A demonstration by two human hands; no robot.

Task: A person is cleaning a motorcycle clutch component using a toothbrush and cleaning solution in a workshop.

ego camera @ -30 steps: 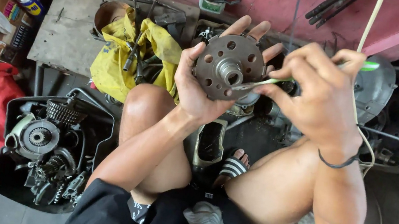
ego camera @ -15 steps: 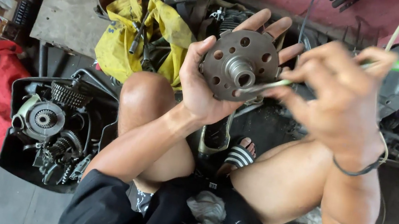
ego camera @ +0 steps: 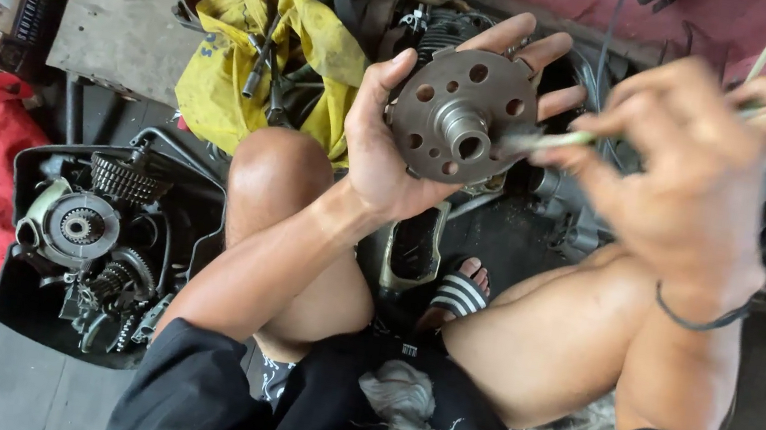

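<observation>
The left hand (ego camera: 393, 146) cups a round metal disc (ego camera: 464, 116) with drilled holes and a central hub, fingers spread behind it, thumb on its rim. The right hand (ego camera: 687, 180), blurred, pinches a green-handled tool (ego camera: 556, 142) whose tip meets the disc's hub. Below and left of the disc sits a black tray (ego camera: 21, 303) of gears; a yellow cloth (ego camera: 220, 90) lies left of the disc.
</observation>
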